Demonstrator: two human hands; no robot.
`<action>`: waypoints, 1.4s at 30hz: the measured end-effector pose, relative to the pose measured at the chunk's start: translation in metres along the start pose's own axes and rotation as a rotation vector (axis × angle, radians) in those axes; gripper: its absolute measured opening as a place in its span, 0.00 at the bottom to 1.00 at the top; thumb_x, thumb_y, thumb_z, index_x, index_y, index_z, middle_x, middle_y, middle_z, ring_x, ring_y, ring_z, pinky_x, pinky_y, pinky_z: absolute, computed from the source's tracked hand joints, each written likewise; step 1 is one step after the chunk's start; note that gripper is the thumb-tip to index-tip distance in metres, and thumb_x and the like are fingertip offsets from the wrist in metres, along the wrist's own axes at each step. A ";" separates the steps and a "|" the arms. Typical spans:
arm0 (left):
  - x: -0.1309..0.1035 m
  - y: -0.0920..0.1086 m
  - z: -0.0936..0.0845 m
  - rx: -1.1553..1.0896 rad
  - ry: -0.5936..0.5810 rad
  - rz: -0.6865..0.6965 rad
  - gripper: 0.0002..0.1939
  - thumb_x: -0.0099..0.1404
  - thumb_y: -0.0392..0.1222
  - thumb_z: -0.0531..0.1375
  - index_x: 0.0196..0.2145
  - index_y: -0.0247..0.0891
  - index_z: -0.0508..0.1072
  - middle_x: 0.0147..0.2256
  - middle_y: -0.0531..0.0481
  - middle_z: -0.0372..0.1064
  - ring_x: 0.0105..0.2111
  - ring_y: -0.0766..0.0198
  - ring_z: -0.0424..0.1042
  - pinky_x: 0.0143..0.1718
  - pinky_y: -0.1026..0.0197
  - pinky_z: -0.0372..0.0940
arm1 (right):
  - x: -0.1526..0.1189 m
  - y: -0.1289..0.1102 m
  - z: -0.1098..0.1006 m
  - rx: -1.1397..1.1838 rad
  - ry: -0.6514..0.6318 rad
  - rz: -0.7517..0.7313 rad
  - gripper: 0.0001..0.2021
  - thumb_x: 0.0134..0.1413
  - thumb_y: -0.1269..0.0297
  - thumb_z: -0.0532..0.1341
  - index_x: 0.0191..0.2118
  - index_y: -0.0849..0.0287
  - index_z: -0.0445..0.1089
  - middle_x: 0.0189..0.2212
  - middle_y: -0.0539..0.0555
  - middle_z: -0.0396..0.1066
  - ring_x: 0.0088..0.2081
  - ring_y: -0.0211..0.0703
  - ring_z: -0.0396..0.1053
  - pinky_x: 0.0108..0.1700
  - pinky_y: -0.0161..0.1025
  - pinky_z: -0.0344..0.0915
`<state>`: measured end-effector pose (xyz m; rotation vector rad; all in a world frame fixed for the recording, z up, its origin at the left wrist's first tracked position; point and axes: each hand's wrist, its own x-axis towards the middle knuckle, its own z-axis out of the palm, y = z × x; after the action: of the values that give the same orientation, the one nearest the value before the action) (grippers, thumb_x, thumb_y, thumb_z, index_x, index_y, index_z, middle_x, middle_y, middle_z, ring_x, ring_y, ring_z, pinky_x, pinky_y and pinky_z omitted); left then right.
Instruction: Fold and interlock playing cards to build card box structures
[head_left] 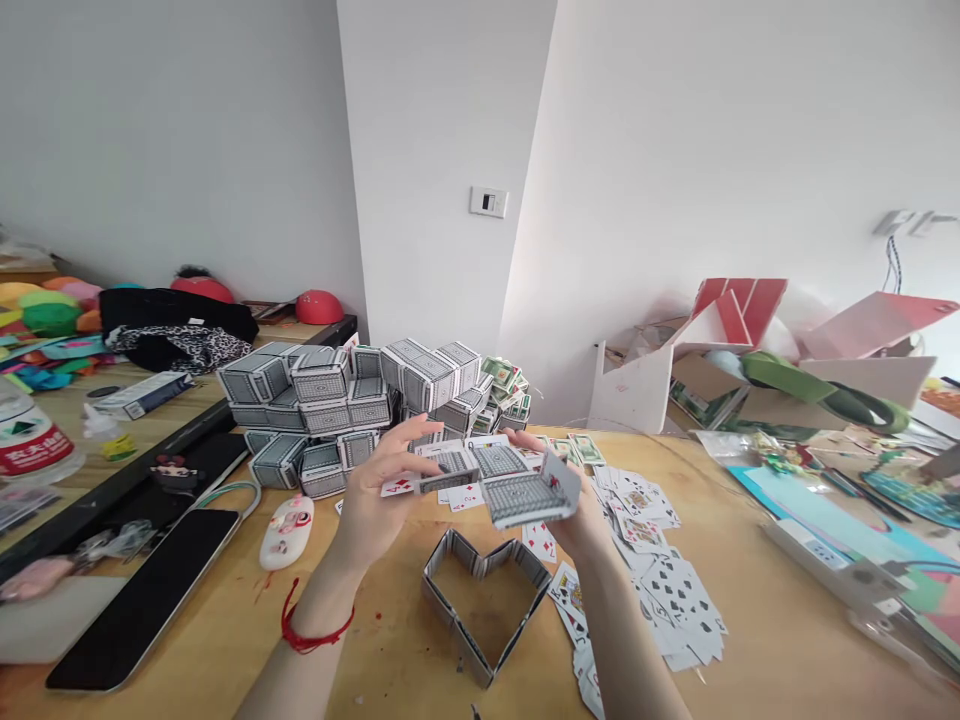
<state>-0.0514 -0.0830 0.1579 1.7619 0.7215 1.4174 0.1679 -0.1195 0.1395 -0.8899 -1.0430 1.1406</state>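
My left hand (379, 485), a red string at its wrist, is closed on a grey-backed playing card (450, 482) seen nearly edge-on. My right hand (581, 510) grips a folded playing card (521, 500) with one end bent upward. The two hands face each other above the table, their cards close together. Below them stands a heart-shaped frame (450, 605) of folded cards, open in the middle. More cards, some face up, lie behind the hands, partly hidden by them. Beyond these is a stack of folded card blocks (300, 385) with grey backs.
Loose face-up cards (675, 605) spread beside my right forearm. To the left are a white computer mouse (287, 532), a black phone (146, 600) and a bottle with a red label (30, 440). A power strip (832, 560) and cluttered boxes (634, 385) are on the right.
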 end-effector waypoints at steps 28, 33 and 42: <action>0.001 -0.028 0.012 -0.430 -0.105 -0.638 0.19 0.45 0.38 0.68 0.37 0.32 0.75 0.36 0.41 0.76 0.37 0.52 0.74 0.40 0.52 0.66 | -0.001 0.005 0.001 -0.318 0.044 0.150 0.17 0.37 0.51 0.67 0.27 0.60 0.69 0.22 0.52 0.70 0.28 0.46 0.71 0.30 0.43 0.72; 0.002 -0.026 0.008 -0.334 -0.052 -0.620 0.16 0.46 0.41 0.67 0.34 0.31 0.75 0.32 0.43 0.76 0.34 0.52 0.74 0.37 0.53 0.67 | -0.001 0.000 -0.009 -0.371 0.048 0.192 0.18 0.37 0.48 0.66 0.22 0.60 0.67 0.19 0.51 0.70 0.23 0.42 0.71 0.27 0.38 0.72; 0.001 -0.017 0.009 -0.136 -0.018 -0.520 0.12 0.50 0.39 0.63 0.33 0.33 0.74 0.32 0.47 0.75 0.33 0.57 0.72 0.35 0.58 0.66 | -0.001 0.003 -0.010 -0.450 0.024 0.096 0.13 0.45 0.56 0.62 0.20 0.58 0.64 0.13 0.50 0.69 0.16 0.37 0.65 0.20 0.33 0.62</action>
<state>-0.0420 -0.0747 0.1430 1.3501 0.9645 1.0656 0.1771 -0.1205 0.1339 -1.3159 -1.2741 0.9845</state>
